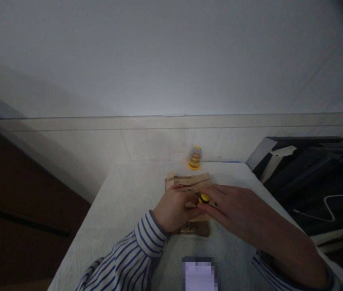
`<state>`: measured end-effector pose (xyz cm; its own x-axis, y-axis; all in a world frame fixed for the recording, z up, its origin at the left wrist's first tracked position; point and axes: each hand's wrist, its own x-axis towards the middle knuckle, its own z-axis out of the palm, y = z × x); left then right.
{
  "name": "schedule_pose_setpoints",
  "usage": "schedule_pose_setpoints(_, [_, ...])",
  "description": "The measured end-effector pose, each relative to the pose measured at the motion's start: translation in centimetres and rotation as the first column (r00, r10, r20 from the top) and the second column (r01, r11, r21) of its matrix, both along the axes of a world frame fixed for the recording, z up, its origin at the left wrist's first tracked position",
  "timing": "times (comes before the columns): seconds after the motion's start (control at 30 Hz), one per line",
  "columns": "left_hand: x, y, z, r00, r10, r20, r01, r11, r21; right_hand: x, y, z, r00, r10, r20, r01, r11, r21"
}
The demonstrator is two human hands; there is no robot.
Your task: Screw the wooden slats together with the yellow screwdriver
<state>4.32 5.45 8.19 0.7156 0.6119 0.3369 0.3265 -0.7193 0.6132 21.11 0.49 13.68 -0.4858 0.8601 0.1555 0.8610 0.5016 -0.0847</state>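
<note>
My right hand (226,204) is closed, thumb and fingers pinching a screwdriver (204,198) with a yellow and black handle, its end facing me. My left hand (175,208) curls around the left side of a light wooden assembly (194,179), just beside the screwdriver; the hands hide much of the wood. Flat strips with gaps show at its far side. Under my hands, toward me, lies a brown piece with dark markings (192,228). Where the screwdriver's tip sits is hidden.
A clear cone-shaped case with a yellow base (194,158) stands at the table's far edge by the wall. A white cloth covers the table (129,198). A pixelated rectangle (200,275) is at the near edge. Dark panels (304,173) lean at right; a brown cabinet (22,194) is left.
</note>
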Motion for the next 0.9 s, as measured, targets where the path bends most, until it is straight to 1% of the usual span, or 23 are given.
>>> schedule_pose_setpoints(0.07, [-0.04, 0.0, -0.02, 1.0, 0.011, -0.014, -0.011, 1.0, 0.003, 0.33, -0.07, 0.07, 0.999, 0.023, -0.037, -0.023, 1.0, -0.012])
schedule_pose_setpoints(0.17, [-0.09, -0.01, -0.06, 1.0, 0.016, -0.023, -0.015, 1.0, 0.021, 0.71, -0.16, 0.03, 0.996, 0.062, -0.07, -0.061, 0.998, 0.007])
schedule_pose_setpoints(0.3, [-0.08, 0.0, 0.05, 0.999, -0.004, -0.042, 0.006, 1.0, 0.029, 0.82, -0.07, -0.13, 0.992, 0.109, -0.067, -0.108, 0.994, 0.011])
schedule_pose_setpoints(0.47, [-0.12, 0.03, 0.22, 0.998, -0.01, -0.063, 0.012, 0.999, 0.032, 0.76, 0.13, -0.28, 0.993, 0.106, -0.047, -0.105, 0.994, 0.035])
schedule_pose_setpoints(0.67, [-0.33, 0.1, 0.27, 0.995, -0.064, -0.071, 0.068, 0.996, 0.057, 0.74, 0.13, -0.39, 0.994, 0.1, -0.033, -0.098, 0.993, 0.06])
schedule_pose_setpoints(0.8, [-0.33, 0.17, 0.44, 0.991, -0.087, -0.098, 0.092, 0.994, 0.05, 0.64, 0.11, -0.5, 0.997, 0.075, -0.028, -0.073, 0.995, 0.07])
schedule_pose_setpoints(0.9, [-0.33, 0.21, 0.38, 0.99, -0.109, -0.087, 0.113, 0.993, 0.038, 0.56, 0.08, -0.63, 0.998, 0.05, -0.026, -0.048, 0.997, 0.064])
